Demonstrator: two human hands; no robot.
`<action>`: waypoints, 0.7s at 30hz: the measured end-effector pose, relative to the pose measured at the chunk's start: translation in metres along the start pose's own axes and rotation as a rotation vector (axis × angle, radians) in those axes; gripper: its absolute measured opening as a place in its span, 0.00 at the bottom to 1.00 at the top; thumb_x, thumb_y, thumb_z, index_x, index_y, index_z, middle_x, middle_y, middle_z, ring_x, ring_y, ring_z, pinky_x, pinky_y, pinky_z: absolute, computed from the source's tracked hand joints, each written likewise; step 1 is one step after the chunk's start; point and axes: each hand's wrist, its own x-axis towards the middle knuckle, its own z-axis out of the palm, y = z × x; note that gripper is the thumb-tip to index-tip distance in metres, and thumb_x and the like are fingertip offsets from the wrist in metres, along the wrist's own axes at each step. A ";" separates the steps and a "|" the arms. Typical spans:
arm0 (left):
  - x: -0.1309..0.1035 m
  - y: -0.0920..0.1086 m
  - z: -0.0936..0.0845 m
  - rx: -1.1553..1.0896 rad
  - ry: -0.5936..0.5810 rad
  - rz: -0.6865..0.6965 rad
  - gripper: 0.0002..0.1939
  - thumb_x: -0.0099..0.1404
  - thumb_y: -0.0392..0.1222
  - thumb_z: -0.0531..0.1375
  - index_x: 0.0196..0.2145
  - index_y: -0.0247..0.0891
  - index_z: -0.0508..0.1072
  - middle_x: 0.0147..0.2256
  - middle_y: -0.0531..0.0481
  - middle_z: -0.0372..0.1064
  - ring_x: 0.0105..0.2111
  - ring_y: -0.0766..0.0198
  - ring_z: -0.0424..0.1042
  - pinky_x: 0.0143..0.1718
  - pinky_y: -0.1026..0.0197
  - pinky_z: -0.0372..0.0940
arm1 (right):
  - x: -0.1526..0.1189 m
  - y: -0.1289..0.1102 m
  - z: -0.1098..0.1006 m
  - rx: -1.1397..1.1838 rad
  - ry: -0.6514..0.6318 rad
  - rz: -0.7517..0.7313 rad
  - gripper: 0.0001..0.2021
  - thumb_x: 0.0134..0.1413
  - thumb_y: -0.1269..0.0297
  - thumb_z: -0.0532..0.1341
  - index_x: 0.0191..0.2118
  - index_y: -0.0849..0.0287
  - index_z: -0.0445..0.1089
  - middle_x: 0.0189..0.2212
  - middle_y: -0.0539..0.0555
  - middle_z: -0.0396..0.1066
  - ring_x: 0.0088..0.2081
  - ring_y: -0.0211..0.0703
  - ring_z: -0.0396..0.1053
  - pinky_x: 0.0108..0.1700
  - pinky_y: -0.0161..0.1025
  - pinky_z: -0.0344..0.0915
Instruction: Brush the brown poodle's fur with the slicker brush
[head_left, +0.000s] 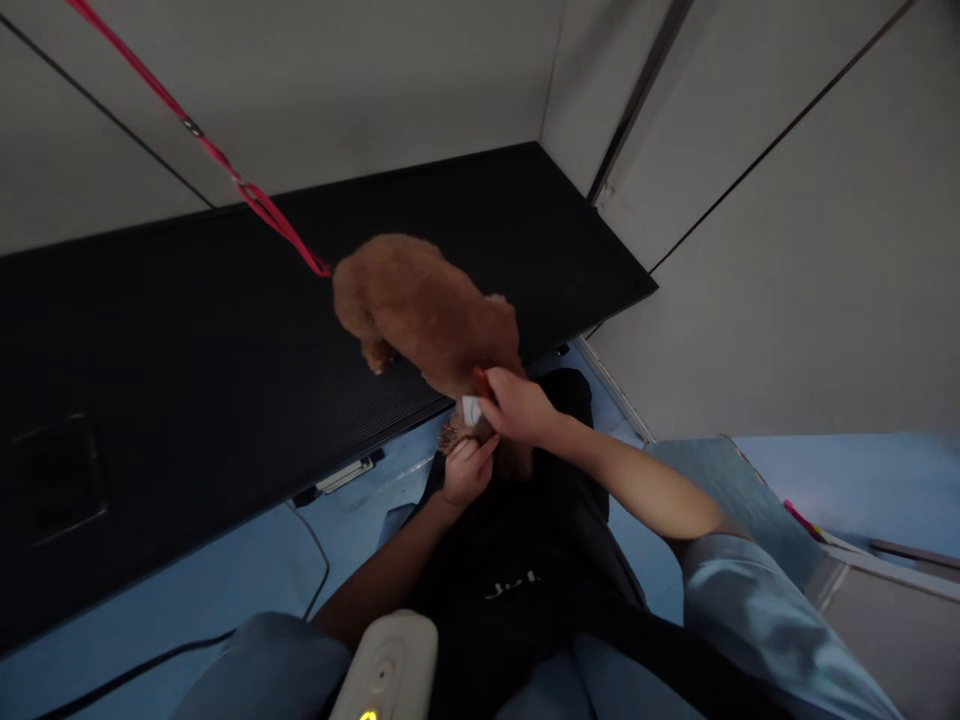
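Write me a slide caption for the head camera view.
Right hand holding a red-handled tool, left hand close below it, with a brown dog on a black table, pink-red leash above.

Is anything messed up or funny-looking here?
Nothing looks spilled or broken. Slightly odd: part of the brown dog sticks out past the edge of the black table, and a dark cord trails loosely over the blue floor.

Both forearms reached forward to the dog (427,310). The right hand (517,405) was closed in a grip at the dog's near end. The left hand (468,470), with its fingers curled, was just beside this same end.
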 end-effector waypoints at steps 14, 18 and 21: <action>-0.005 -0.001 0.001 -0.064 -0.014 -0.091 0.16 0.63 0.31 0.51 0.44 0.37 0.75 0.22 0.51 0.58 0.25 0.66 0.63 0.27 0.63 0.59 | -0.003 0.003 -0.008 0.061 0.129 -0.057 0.06 0.57 0.66 0.54 0.40 0.58 0.63 0.37 0.56 0.69 0.40 0.45 0.68 0.42 0.40 0.65; -0.001 0.001 0.000 -0.065 0.012 -0.085 0.16 0.64 0.30 0.51 0.45 0.36 0.73 0.21 0.52 0.58 0.25 0.66 0.62 0.26 0.64 0.58 | -0.002 0.001 -0.002 0.003 0.133 0.022 0.08 0.58 0.66 0.53 0.42 0.60 0.63 0.39 0.58 0.69 0.39 0.45 0.68 0.40 0.40 0.65; 0.001 0.003 -0.001 -0.056 0.032 -0.080 0.16 0.64 0.30 0.51 0.44 0.35 0.74 0.21 0.52 0.57 0.24 0.66 0.61 0.26 0.64 0.57 | -0.003 -0.001 0.000 0.003 0.183 -0.045 0.09 0.59 0.65 0.52 0.43 0.59 0.63 0.41 0.57 0.69 0.42 0.45 0.67 0.44 0.40 0.64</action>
